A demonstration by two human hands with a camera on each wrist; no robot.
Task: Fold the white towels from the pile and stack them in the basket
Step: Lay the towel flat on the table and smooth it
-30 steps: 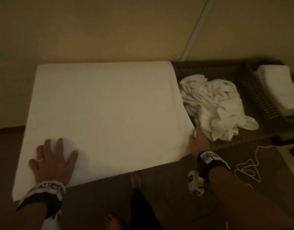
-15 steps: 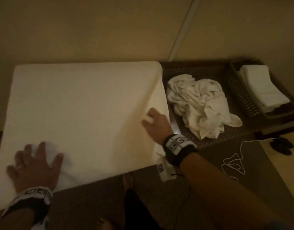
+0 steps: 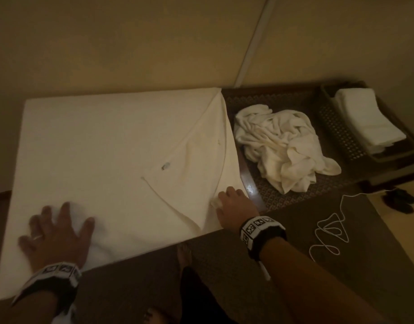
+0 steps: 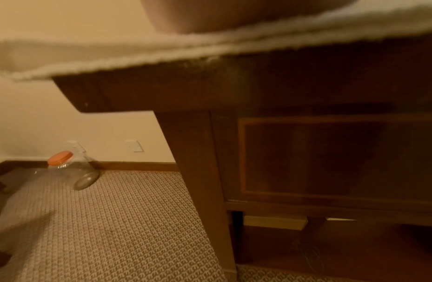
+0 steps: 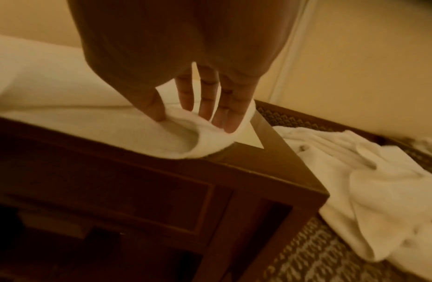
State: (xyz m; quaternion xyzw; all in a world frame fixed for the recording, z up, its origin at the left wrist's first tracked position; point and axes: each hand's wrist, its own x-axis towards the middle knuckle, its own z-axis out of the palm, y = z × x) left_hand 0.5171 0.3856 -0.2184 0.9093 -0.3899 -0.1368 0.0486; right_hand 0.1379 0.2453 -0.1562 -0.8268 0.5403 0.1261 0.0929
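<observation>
A large white towel (image 3: 107, 148) lies spread over a dark wooden table (image 3: 250, 183). Its right part is turned over in a diagonal flap (image 3: 201, 148). My left hand (image 3: 58, 232) presses flat on the towel's front left, fingers spread. My right hand (image 3: 227, 202) pinches a rolled bit of the towel's edge at the table's front right corner. In the right wrist view the thumb and fingers (image 5: 224, 118) hold that fold (image 5: 185, 141). The crumpled towel pile (image 3: 283, 146) lies to the right. Beyond it stands the woven basket (image 3: 330, 127) with folded towels (image 3: 365, 118).
A wall runs close behind the table. On the carpet to the right lie a loose white cord (image 3: 330, 230) and dark shoes (image 3: 400, 199). My bare foot (image 3: 185, 253) is by the table front. A glass jar with an orange lid (image 4: 65, 167) lies on the floor at the left.
My right hand carried the towel's front right corner inward over the towel, then came back to the table's front right corner, leaving a diagonal flap. The left hand stayed pressed in place.
</observation>
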